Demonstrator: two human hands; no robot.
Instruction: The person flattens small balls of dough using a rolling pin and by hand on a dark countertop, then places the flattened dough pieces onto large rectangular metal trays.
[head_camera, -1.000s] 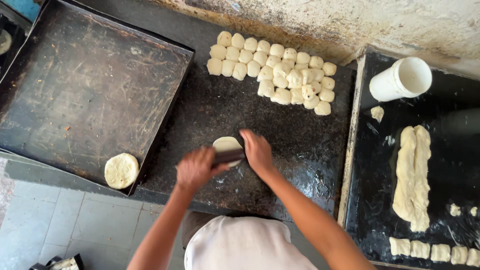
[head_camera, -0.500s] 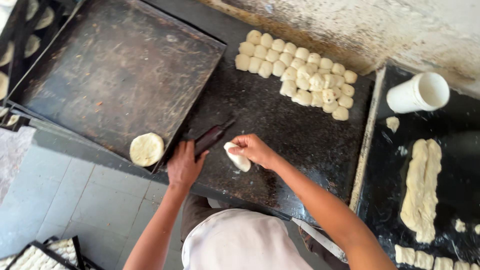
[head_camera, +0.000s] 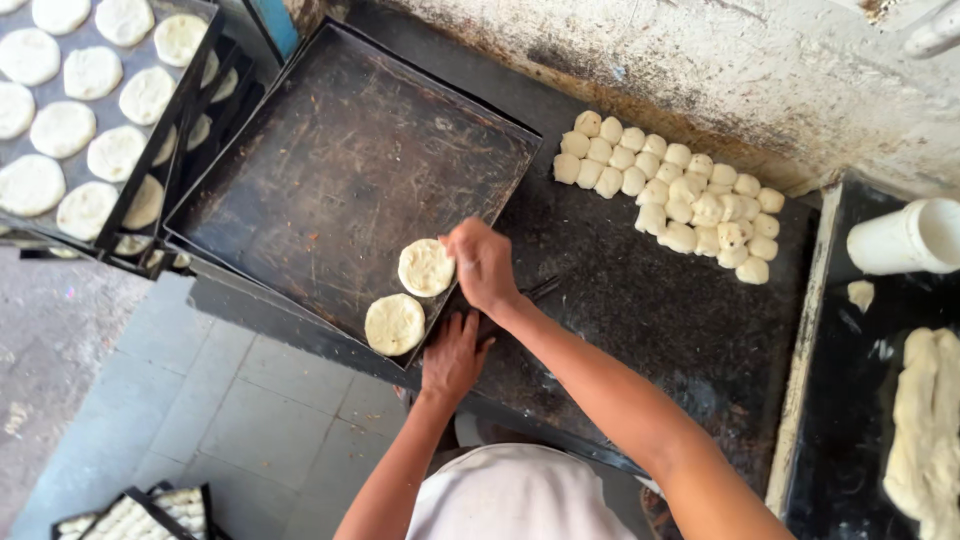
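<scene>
Doughy white, the flattened disc (head_camera: 426, 267) had left the worktop — right hand (head_camera: 482, 265), fingers touching it, set it on the black tray (head_camera: 340, 170), at one o'clock of the first disc (head_camera: 394, 324); left hand (head_camera: 453, 355) rested loose.

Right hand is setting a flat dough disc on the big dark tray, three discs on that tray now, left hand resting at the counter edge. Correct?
Not quite. The head view shows two discs on the dark tray, not three: the dough disc under the right hand and a second disc beside it. The left hand does rest at the counter edge.
</scene>
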